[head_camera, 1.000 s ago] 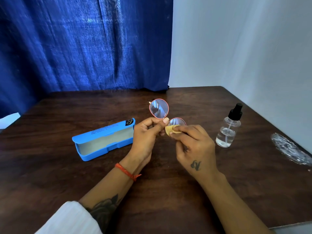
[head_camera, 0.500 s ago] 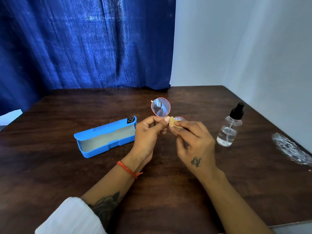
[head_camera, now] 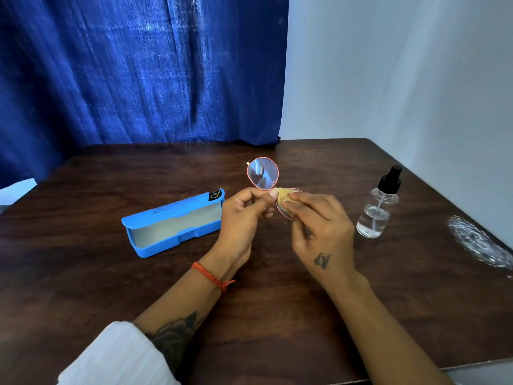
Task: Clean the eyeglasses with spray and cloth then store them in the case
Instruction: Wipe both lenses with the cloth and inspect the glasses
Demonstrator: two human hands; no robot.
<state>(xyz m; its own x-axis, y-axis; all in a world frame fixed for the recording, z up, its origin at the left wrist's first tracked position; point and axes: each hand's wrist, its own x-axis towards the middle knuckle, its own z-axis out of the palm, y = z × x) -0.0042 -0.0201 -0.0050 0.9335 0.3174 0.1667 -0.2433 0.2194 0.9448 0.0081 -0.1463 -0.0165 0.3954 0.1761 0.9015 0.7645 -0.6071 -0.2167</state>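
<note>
Two hands, left hand [head_camera: 244, 215] grip pinching one eyeglasses [head_camera: 262, 173], right hand [head_camera: 322, 232] grip pinching one cloth [head_camera: 284, 196]

Above a dark wooden counter [head_camera: 277, 315], the left hand [head_camera: 244, 215] pinches round, pink-rimmed eyeglasses [head_camera: 262, 173] at the bridge while the right hand [head_camera: 322, 229] presses a small yellow cloth [head_camera: 284, 197] onto one lens. An open blue rectangular case [head_camera: 172, 226] lies left; a clear spray bottle with a black nozzle [head_camera: 379, 207] stands right.
</note>
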